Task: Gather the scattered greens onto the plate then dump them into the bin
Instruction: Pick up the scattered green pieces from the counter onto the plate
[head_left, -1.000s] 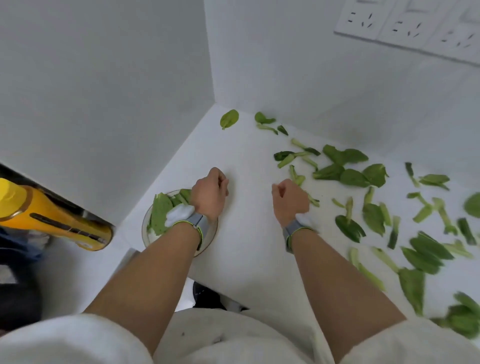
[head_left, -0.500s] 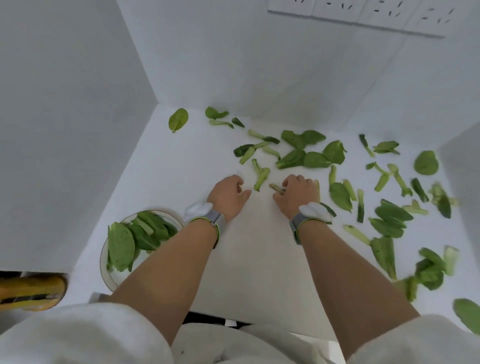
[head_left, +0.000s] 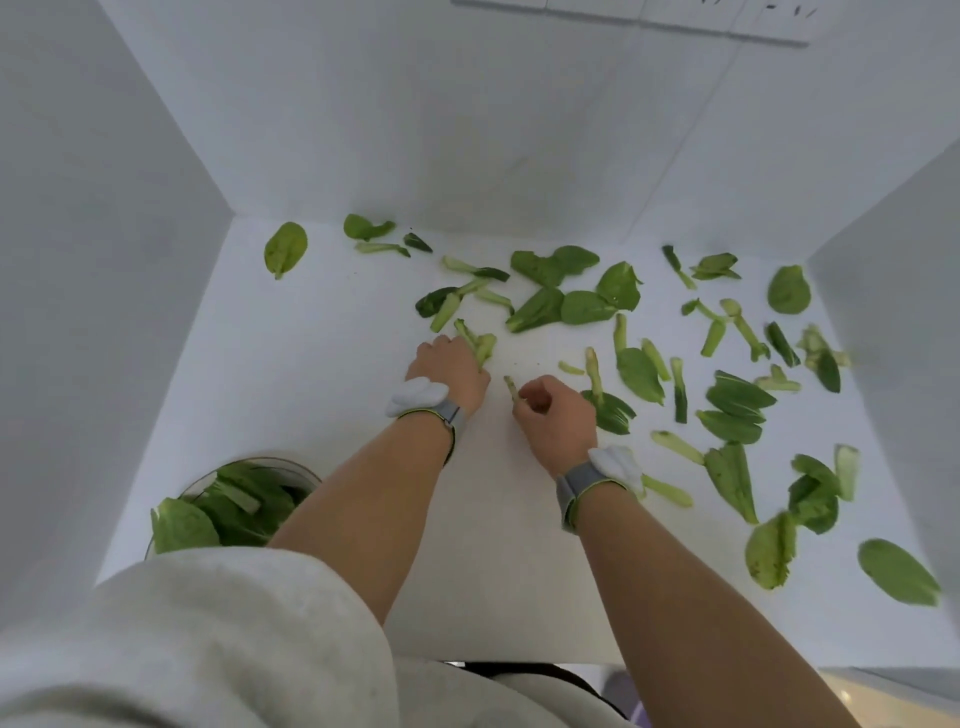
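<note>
Several green leaves and stems (head_left: 563, 306) lie scattered over the white table (head_left: 322, 374), mostly at the back and right. A round plate (head_left: 306, 474) heaped with greens sits at the near left, partly hidden by my left arm and sleeve. My left hand (head_left: 449, 366) is at the table's middle, its fingers curled round a pale green stem (head_left: 480, 345). Just to its right, my right hand (head_left: 553, 413) pinches a short stem (head_left: 511, 388) between thumb and fingers. No bin is in view.
White walls close the table on the left, back and right. A strip of wall sockets (head_left: 727, 15) runs along the top. More leaves (head_left: 771, 551) lie near the right front edge.
The view has swung right, away from the plate. Both hands moved from beside the plate to the scattered greens, and each has closed on a stem.
</note>
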